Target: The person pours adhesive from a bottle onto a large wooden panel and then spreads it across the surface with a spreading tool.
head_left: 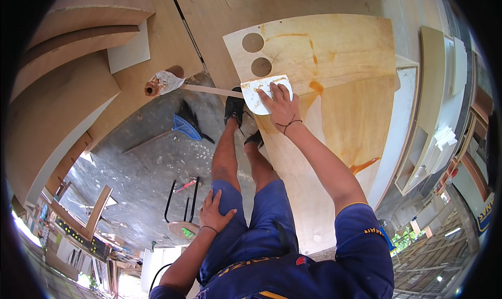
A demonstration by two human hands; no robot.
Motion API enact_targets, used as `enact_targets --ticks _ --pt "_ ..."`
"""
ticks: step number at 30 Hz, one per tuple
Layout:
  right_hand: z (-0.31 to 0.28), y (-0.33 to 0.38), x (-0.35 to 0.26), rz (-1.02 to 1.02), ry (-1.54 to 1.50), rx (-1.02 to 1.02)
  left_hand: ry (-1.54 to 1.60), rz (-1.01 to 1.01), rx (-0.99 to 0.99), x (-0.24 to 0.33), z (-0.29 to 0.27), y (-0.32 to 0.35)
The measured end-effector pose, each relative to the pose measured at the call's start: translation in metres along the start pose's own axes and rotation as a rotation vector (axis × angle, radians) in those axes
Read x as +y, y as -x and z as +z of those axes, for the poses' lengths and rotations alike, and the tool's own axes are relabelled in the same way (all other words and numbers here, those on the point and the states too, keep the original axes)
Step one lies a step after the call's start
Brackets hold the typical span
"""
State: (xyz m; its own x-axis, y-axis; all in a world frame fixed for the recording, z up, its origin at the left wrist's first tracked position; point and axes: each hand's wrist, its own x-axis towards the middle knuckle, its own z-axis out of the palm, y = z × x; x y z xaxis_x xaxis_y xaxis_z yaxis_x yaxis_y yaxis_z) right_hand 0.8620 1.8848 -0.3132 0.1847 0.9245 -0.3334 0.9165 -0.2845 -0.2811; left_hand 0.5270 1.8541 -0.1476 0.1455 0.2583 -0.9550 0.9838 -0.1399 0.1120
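Observation:
My right hand (pixel 282 105) presses a white flat spreader (pixel 254 101) onto a plywood panel (pixel 350 53), with its fingers over the spreader's face. Brown smears mark the spreader's far edge. The panel has two round holes near its far left corner, and streaks of orange-brown glue or filler (pixel 317 86) run over its surface. Another smear (pixel 364 165) lies toward the panel's right side. My left hand (pixel 213 214) rests on my left thigh with its fingers apart, holding nothing.
A can wrapped in stained white material (pixel 163 83) stands left of the panel, near a thin wooden strip (pixel 212 89). On the grey floor lie a blue broom (pixel 186 127) and a stool (pixel 183 227). Curved wooden pieces (pixel 68 110) are at the left, white-edged frames (pixel 436 110) at the right.

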Motion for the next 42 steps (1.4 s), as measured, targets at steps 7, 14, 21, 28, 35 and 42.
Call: enact_targets --ticks 7,14,21,28,35,42 --pt "0.02 0.006 -0.003 0.049 0.078 -0.029 0.005 0.001 -0.001 0.003 0.0 0.0" --pt "0.001 -0.006 0.002 0.06 0.058 -0.032 0.001 0.004 0.005 0.006 0.0 0.001" --pt "-0.021 0.005 0.006 -0.009 0.037 -0.197 -0.005 -0.004 0.002 0.005 0.003 0.002" --pt "-0.062 0.059 0.007 0.253 -0.389 -0.259 0.005 -0.012 -0.004 0.003 0.003 0.002" --pt "0.006 0.055 -0.07 0.382 -0.425 -0.008 0.0 0.028 0.024 0.005 0.005 0.0" --pt "0.025 0.003 -0.106 0.679 -0.364 -0.076 -0.002 0.024 0.023 0.008 0.003 0.0"
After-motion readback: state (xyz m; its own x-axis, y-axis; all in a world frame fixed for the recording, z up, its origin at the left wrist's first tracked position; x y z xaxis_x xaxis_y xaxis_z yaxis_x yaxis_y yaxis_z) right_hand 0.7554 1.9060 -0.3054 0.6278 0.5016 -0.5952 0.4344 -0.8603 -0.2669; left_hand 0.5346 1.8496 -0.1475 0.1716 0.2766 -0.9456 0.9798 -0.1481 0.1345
